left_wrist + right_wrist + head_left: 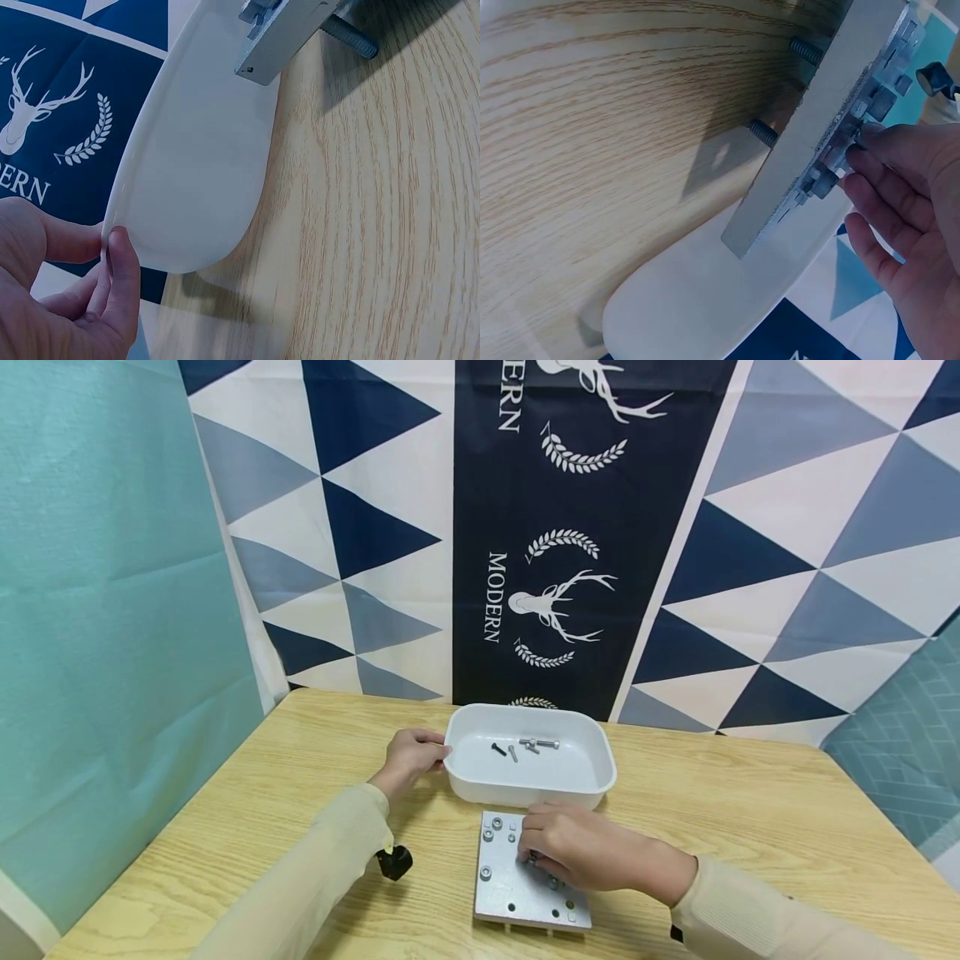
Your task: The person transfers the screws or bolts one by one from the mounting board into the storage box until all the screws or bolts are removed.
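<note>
My left hand [412, 753] pinches the left end of the rim of a white plastic tray [532, 793], thumb on one side of the wall and fingers on the other. Inside the tray lie a black screw [498, 749] and several silver bolts [548, 744]. In front of it is a silver metal plate [510, 889] with holes and several socket-head bolts [486, 872]. Over the plate's right half, my right hand [573, 847] pinches a small bolt [534, 856] between thumb and fingertips, right at the plate's face; the fingers hide most of it.
Threaded bolt shanks [763, 133] stick out of the plate's underside, holding it above the wooden table [337, 743]. A patterned curtain [390, 527] hangs behind the table's back edge, close to the tray. A black wrist camera [395, 862] hangs by the left sleeve.
</note>
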Available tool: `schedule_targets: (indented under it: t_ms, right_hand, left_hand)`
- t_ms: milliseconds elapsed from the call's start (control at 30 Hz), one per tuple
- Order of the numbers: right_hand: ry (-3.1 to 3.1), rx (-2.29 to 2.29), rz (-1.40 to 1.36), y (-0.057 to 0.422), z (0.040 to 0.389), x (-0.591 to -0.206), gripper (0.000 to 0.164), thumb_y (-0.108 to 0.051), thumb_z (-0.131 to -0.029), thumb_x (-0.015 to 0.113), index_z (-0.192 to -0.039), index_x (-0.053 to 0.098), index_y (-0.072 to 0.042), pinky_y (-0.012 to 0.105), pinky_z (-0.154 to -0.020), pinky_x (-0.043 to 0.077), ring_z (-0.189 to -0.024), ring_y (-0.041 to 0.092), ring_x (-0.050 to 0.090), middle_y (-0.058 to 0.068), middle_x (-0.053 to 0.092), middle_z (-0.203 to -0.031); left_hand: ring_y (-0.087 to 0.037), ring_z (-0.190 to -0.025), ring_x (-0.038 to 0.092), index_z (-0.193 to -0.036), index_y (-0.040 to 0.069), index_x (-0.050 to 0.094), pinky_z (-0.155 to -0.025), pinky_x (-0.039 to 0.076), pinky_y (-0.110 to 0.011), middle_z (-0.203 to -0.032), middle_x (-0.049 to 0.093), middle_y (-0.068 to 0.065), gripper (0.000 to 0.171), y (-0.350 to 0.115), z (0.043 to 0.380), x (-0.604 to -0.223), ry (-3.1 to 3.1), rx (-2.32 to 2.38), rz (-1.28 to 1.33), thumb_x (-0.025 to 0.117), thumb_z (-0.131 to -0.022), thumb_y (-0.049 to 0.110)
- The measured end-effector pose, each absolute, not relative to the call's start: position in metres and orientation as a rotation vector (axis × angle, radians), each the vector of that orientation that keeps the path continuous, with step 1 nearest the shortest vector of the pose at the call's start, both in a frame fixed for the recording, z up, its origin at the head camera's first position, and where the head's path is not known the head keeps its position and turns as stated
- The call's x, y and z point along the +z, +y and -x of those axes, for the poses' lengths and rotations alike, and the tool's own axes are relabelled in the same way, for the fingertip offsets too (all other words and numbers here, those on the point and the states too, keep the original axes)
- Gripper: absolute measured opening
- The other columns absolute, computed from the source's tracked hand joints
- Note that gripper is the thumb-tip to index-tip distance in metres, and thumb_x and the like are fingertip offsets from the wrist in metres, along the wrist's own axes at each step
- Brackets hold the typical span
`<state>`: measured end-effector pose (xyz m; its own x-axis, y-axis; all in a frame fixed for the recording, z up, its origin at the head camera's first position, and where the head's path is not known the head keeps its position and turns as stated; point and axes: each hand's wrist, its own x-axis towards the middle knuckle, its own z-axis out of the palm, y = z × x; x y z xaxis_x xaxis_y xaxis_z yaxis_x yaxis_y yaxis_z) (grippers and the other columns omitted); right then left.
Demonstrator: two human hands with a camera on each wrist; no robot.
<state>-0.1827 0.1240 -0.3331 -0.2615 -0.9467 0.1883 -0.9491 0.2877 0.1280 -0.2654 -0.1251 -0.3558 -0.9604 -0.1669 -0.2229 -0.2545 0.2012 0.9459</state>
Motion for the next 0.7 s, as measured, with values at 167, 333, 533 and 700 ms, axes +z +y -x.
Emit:
schedule_targets:
  t_ms: [167,333,533,700]
  right_hand:
    - [-2.338,0.027,-1.736,0.1243,0.1825,-0.3316,0.013,-0.014,-0.080,0.075,-0.090,0.068,-0.019,0.019,-0.076,0.051,-0.083,0.003,0.055,-0.012,0.065,-0.086]
    - [-2.355,0.017,-1.721,0.1246,0.1821,-0.3296,0.013,-0.014,-0.080,0.075,-0.090,0.068,-0.020,0.019,-0.074,0.050,-0.080,0.003,0.053,-0.012,0.065,-0.084]
    - [-2.346,0.018,-1.715,0.1256,0.1816,-0.3296,0.012,-0.014,-0.080,0.075,-0.089,0.068,-0.020,0.019,-0.073,0.049,-0.079,0.003,0.052,-0.012,0.064,-0.083]
    - [-2.344,0.021,-1.714,0.1262,0.1817,-0.3290,0.012,-0.014,-0.081,0.074,-0.089,0.068,-0.020,0.019,-0.073,0.050,-0.079,0.003,0.051,-0.012,0.064,-0.083]
  left_hand:
    - [-0.011,-0.072,0.062,-0.108,-0.003,0.067,-0.070,0.059,-0.022,-0.109,0.066,-0.020,0.024,-0.1247,0.2654,-0.3562,2.382,1.895,0.413,0.067,-0.086,0.004]
    - [-0.012,-0.071,0.062,-0.108,-0.003,0.067,-0.074,0.060,-0.027,-0.110,0.066,-0.020,0.023,-0.1244,0.2651,-0.3555,2.392,1.883,0.415,0.067,-0.086,0.004]
    - [-0.012,-0.073,0.062,-0.108,-0.003,0.067,-0.066,0.057,-0.019,-0.110,0.066,-0.020,0.023,-0.1240,0.2640,-0.3555,2.399,1.871,0.417,0.067,-0.086,0.004]
    - [-0.013,-0.073,0.062,-0.108,-0.002,0.067,-0.071,0.059,-0.024,-0.109,0.066,-0.019,0.022,-0.1233,0.2632,-0.3547,2.403,1.862,0.418,0.067,-0.087,0.005]
